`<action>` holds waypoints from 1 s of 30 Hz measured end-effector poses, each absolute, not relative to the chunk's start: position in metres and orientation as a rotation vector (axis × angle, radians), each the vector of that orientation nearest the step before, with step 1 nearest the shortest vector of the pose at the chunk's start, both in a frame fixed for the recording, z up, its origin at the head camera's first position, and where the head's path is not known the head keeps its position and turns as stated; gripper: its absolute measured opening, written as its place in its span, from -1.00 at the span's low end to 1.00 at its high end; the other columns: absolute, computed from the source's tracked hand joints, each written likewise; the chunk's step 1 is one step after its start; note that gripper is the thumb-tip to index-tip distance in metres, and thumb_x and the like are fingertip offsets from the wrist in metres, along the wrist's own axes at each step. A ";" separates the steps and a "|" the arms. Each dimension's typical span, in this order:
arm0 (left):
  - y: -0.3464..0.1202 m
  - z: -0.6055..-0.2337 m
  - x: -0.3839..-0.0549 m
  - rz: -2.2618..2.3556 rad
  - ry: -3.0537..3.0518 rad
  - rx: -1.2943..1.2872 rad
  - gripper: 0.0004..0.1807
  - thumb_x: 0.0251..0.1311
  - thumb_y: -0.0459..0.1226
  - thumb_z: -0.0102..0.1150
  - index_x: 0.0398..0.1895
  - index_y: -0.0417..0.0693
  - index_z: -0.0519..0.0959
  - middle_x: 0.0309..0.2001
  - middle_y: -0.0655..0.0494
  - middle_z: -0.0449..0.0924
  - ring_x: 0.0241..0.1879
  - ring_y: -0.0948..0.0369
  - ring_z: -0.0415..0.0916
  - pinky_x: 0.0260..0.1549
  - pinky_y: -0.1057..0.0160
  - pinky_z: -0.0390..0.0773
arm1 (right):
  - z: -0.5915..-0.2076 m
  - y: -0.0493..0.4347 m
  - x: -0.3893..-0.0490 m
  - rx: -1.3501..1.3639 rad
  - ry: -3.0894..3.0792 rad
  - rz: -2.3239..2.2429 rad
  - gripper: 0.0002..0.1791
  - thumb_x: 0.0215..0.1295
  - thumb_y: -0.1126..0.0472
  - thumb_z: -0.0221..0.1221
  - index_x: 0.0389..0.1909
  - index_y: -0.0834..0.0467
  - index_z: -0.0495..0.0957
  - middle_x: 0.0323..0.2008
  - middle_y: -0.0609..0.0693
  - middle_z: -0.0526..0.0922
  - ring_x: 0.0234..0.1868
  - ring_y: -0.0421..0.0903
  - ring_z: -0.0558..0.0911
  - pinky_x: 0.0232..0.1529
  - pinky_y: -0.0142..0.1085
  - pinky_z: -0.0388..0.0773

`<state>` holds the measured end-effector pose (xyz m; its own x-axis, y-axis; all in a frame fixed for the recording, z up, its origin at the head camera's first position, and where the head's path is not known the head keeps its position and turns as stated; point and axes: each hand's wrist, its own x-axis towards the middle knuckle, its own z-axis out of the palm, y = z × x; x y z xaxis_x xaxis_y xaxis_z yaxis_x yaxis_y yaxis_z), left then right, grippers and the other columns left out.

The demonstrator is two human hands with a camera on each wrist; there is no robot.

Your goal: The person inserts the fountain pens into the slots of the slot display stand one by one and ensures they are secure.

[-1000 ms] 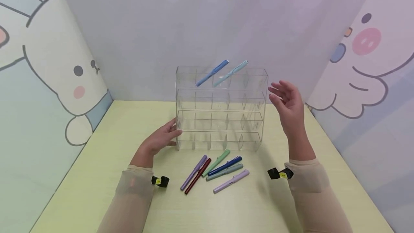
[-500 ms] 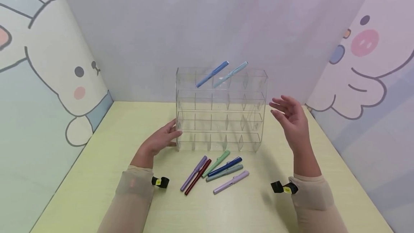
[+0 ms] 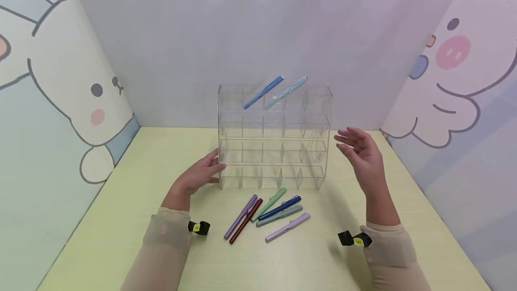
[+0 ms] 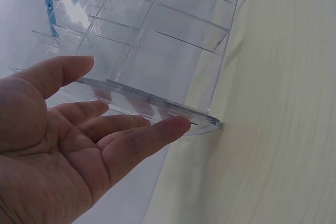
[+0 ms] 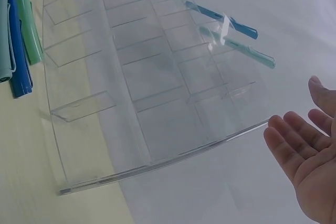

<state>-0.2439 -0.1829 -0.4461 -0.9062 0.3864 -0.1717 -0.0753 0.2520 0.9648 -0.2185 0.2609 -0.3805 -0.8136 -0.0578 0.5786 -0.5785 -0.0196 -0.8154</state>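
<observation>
A clear acrylic pen rack (image 3: pixel 272 144) with tiered compartments stands upright on the table. My left hand (image 3: pixel 200 174) rests against its left side panel, thumb at the front edge; in the left wrist view the fingers (image 4: pixel 142 142) lie fairly straight along the outside. My right hand (image 3: pixel 365 158) hovers apart from the rack's right side, fingers loosely bent and holding nothing. A blue pen (image 3: pixel 263 92) and a pale blue pen (image 3: pixel 286 93) lean in the top tier. Before the rack lie a purple pen (image 3: pixel 241 216) and a dark red pen (image 3: pixel 246 221).
More pens lie on the table: a light green pen (image 3: pixel 268 205), a dark blue pen (image 3: pixel 280 208), a grey-green pen (image 3: pixel 279 216) and a lilac pen (image 3: pixel 288 227). The pale yellow table (image 3: pixel 133 219) is bordered by a back wall (image 3: pixel 274 26) and cartoon-printed side walls.
My right hand has moved down from beside the rack's top tier to a lower spot on its right. My left hand, the rack and the pens keep their places.
</observation>
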 end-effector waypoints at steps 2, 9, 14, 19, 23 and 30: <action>-0.184 -0.447 -0.244 1.692 2.156 0.291 -0.19 0.47 -0.10 0.00 0.60 0.31 -0.22 0.54 -0.14 0.01 0.47 -0.07 0.12 0.20 -0.14 0.47 | -0.381 0.261 -0.218 0.665 -1.890 1.894 -0.45 0.33 0.51 0.12 0.32 0.38 0.27 0.18 0.24 0.52 0.17 -0.02 0.59 0.12 -0.36 0.57; -0.185 -0.448 -0.245 1.691 2.150 0.284 -0.21 0.48 -0.11 -0.01 0.59 0.31 -0.21 0.54 -0.12 0.00 0.47 -0.06 0.11 0.21 -0.17 0.45 | -0.380 0.261 -0.216 0.604 -2.076 1.769 -0.49 0.36 0.41 0.15 0.31 0.34 0.32 0.18 0.17 0.54 0.16 -0.09 0.60 0.08 -0.45 0.56; -0.184 -0.446 -0.245 1.689 2.155 0.283 -0.22 0.49 -0.15 -0.04 0.60 0.29 -0.21 0.55 -0.12 -0.01 0.47 -0.07 0.10 0.21 -0.16 0.44 | -0.377 0.259 -0.212 0.594 -2.253 1.609 -0.56 0.37 0.33 0.18 0.24 0.28 0.41 0.14 0.18 0.57 0.12 -0.14 0.62 0.01 -0.52 0.56; -0.183 -0.444 -0.246 1.687 2.151 0.271 -0.21 0.49 -0.14 -0.03 0.60 0.29 -0.21 0.53 -0.12 0.03 0.47 -0.06 0.12 0.22 -0.16 0.44 | -0.374 0.257 -0.209 0.613 -2.401 1.473 -0.62 0.39 0.26 0.18 0.20 0.15 0.46 0.08 0.15 0.61 0.06 -0.25 0.63 -0.02 -0.55 0.56; -0.183 -0.443 -0.246 1.688 2.148 0.276 -0.21 0.49 -0.14 -0.03 0.60 0.30 -0.23 0.53 -0.13 0.04 0.46 -0.06 0.12 0.22 -0.16 0.44 | -0.370 0.256 -0.205 0.650 -2.552 1.307 -0.65 0.37 0.19 0.21 0.15 0.02 0.51 0.02 0.00 0.66 -0.04 -0.32 0.64 -0.06 -0.57 0.55; -0.184 -0.444 -0.246 1.700 2.133 0.276 -0.15 0.44 -0.04 0.04 0.59 0.30 -0.23 0.54 -0.13 0.00 0.47 -0.06 0.12 0.24 -0.19 0.41 | -0.366 0.248 -0.199 0.738 -2.788 1.083 -0.62 0.36 0.01 0.22 0.15 -0.01 0.50 0.06 -0.10 0.62 0.02 -0.11 0.67 0.02 -0.24 0.63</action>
